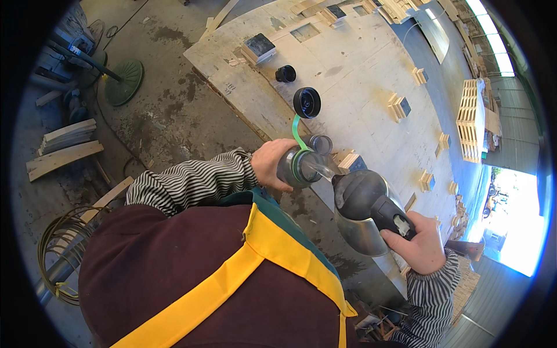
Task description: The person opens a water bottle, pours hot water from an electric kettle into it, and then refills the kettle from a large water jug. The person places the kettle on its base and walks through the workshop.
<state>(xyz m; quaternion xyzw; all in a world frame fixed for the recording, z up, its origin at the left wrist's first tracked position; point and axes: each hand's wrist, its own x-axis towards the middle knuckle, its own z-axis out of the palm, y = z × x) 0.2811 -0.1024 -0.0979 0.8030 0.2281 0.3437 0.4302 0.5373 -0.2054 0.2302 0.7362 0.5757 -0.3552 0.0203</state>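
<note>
My left hand (272, 165) is wrapped round a grey see-through water bottle (288, 168), its mouth turned toward the kettle. A green strap (297, 130) joins the bottle's neck to its black screw lid (307, 102), which stands out over the board. My right hand (422, 243) grips the black handle of a steel electric kettle (360, 226). The kettle is tilted, and a stream of water (318, 167) runs from its spout into the bottle's mouth. Just beyond the bottle is a clear cup or jar (322, 144), partly hidden. A small black cup or cap (285, 73) rests farther off.
The wide wooden board (348, 87) carries several small wood blocks with dark tops, such as this block (258, 47). Stacked pale slats (469, 119) stand at the far right. On the left are a round green base (124, 82), loose planks (64, 159) and coiled cable (61, 246).
</note>
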